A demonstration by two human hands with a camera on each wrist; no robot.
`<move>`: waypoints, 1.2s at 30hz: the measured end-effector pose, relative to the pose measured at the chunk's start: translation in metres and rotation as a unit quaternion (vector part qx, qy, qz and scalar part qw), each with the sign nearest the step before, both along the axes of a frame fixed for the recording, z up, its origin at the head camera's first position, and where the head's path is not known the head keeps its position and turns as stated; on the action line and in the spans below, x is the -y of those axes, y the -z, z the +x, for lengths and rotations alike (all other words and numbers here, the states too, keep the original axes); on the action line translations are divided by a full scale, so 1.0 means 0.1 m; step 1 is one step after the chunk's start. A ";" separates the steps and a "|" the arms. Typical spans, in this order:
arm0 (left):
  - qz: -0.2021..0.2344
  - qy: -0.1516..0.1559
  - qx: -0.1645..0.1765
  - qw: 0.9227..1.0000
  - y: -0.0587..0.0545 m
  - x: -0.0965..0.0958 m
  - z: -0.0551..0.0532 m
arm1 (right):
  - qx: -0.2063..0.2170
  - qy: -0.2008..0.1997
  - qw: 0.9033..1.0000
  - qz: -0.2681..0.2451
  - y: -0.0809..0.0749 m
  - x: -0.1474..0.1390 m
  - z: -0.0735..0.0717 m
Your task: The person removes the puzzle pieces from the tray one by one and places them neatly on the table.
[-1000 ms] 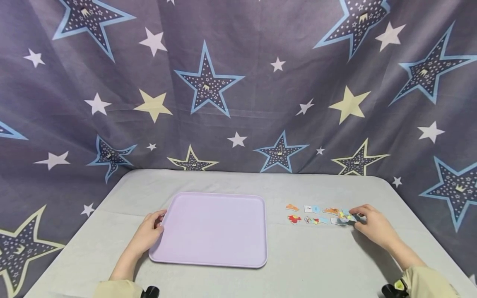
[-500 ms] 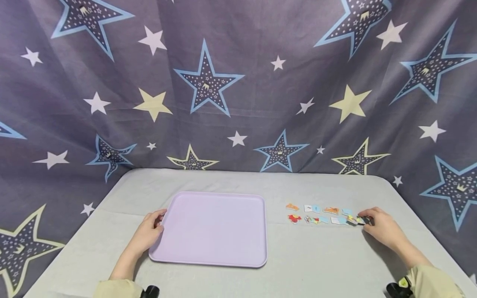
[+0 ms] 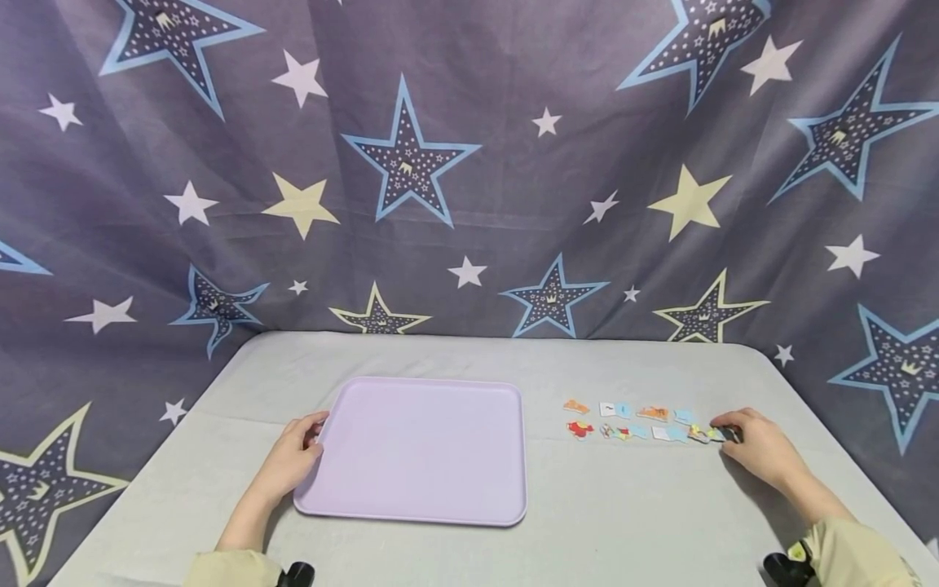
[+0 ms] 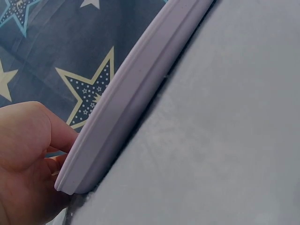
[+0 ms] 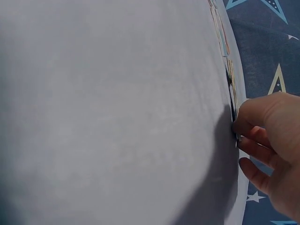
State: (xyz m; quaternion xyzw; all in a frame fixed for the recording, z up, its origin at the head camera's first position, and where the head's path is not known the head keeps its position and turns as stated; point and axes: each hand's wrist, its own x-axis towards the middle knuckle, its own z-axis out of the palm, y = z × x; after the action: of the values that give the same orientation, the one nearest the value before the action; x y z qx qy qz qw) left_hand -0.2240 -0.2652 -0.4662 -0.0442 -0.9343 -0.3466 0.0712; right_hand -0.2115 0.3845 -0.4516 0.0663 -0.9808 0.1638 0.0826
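Note:
At the left side of the lilac tray my left hand holds the rim with bent fingers. From the left wrist, the tray's side wall rises beside the hand. My right hand pinches the dark end of a flat puzzle piece with yellow on it, at the right end of a row of small cutouts. The right wrist view sees this piece edge-on, low at the table surface, with the thumb and fingertips of the right hand at its near end.
Several small cutouts lie in two rows right of the tray: an orange one, a white and blue one, another orange one, a red one and a pale blue one. Behind the grey table hangs a star-patterned curtain.
My right hand has moved right with the dark and yellow puzzle piece, uncovering blue cutouts beside it. The left hand and tray have stayed in place.

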 end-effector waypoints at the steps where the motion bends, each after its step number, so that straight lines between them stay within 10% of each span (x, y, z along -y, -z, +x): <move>1: -0.001 0.000 0.000 1.000 0.00 0.00 0.00 | -0.001 0.001 1.000 0.000 0.00 0.00 0.00; 36: 0.009 -0.009 0.024 1.000 -0.01 -0.02 0.00 | 0.011 0.010 1.000 -0.011 -0.04 -0.01 0.02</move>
State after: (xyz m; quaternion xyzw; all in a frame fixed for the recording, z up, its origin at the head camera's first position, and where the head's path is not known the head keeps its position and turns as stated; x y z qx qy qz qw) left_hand -0.2237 -0.2631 -0.4648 -0.0273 -0.9330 -0.3550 0.0522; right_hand -0.2091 0.3853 -0.4481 0.0535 -0.9804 0.1745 0.0745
